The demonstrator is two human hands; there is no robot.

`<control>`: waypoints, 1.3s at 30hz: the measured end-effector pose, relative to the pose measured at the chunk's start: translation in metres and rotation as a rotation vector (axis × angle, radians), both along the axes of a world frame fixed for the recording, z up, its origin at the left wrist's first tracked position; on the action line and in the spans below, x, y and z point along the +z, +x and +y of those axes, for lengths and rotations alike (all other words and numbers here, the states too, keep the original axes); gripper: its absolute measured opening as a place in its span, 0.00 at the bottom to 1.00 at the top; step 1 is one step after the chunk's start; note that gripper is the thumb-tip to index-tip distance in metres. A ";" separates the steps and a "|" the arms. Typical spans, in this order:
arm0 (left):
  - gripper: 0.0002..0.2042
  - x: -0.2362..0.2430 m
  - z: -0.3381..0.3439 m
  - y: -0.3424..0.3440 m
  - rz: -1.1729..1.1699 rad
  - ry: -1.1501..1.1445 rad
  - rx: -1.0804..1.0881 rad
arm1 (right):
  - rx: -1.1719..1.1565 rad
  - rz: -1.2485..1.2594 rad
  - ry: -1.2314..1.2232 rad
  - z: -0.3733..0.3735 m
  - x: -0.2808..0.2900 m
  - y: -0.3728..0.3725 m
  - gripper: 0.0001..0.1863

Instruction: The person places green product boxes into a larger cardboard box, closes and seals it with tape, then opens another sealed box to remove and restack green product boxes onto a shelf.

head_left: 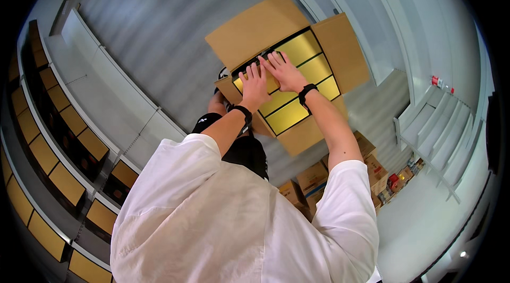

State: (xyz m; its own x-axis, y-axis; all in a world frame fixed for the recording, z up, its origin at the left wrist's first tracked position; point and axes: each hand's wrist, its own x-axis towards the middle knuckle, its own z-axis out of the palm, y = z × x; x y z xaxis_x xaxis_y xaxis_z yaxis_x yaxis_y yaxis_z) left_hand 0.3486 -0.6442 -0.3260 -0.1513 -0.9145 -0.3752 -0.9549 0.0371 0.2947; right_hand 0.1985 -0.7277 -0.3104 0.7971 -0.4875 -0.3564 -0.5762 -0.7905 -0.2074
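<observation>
An open cardboard carton (340, 49) holds several shiny gold boxes (281, 116) with black edges, packed in rows. Both my hands reach into its back left part. My left hand (254, 85) has its fingers bent over the gold box at the left end, close to a dark gap along the carton's wall. Just right of it, my right hand (282, 72) curls its fingers over the top edge of that same part of the packing; the fingertips are partly hidden. Each wrist has a black band.
White shelves (85, 86) line the left, some with rows of gold-and-black boxes (66, 182). More cardboard cartons (311, 177) sit on the floor at lower right. White shelving (435, 129) stands at the right. My legs (215, 123) are beside the open carton.
</observation>
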 end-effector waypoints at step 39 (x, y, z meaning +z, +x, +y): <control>0.56 0.190 -0.046 -0.080 0.231 -0.222 -1.366 | -1.164 0.045 -0.188 0.183 0.180 -0.070 0.71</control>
State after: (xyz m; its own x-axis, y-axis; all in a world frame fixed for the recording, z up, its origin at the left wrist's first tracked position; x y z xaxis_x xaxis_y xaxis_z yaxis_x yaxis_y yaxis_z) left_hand 0.2686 -0.6901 -0.1363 -0.9954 -0.0337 -0.0894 -0.0595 0.9509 0.3036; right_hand 0.1289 -0.5443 -0.1307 -0.1737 -0.9603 -0.2184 -0.9742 0.2000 -0.1046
